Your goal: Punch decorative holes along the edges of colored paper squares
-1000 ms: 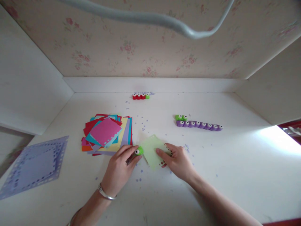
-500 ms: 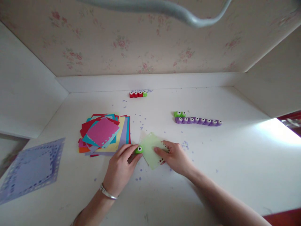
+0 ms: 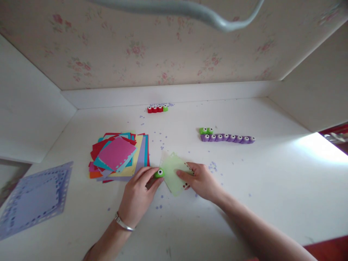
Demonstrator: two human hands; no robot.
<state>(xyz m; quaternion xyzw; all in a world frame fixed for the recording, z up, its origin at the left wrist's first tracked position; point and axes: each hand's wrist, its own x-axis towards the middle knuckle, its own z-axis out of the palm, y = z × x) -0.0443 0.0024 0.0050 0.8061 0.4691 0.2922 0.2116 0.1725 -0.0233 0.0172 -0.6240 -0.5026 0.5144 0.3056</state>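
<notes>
Between the thumb and fingers of my left hand (image 3: pixel 138 188) is a small green craft punch (image 3: pixel 160 173), its white top with a dark star-like mark showing. The punch sits at the left edge of a light green paper sheet (image 3: pixel 173 175). My right hand (image 3: pixel 202 181) pinches that sheet from the right, thumb on top and fingers beneath. Cut-out shapes run along the sheet's right edge, partly covered by the fingers. Whether the paper's left edge lies inside the punch slot I cannot tell.
A pile of coloured paper (image 3: pixel 116 154) lies left of centre, with punched lilac sheets (image 3: pixel 35 199) farther left. Purple punches (image 3: pixel 227 137) line up at right beside two green punches (image 3: pixel 206 131). Red punches (image 3: pixel 154 109) stand near the wall. Lilac paper bits (image 3: pixel 212 166) are scattered about.
The green punch has turned in my left fingers, so its top now faces up more. My right hand keeps its hold on the paper. The whole view has shifted slightly.
</notes>
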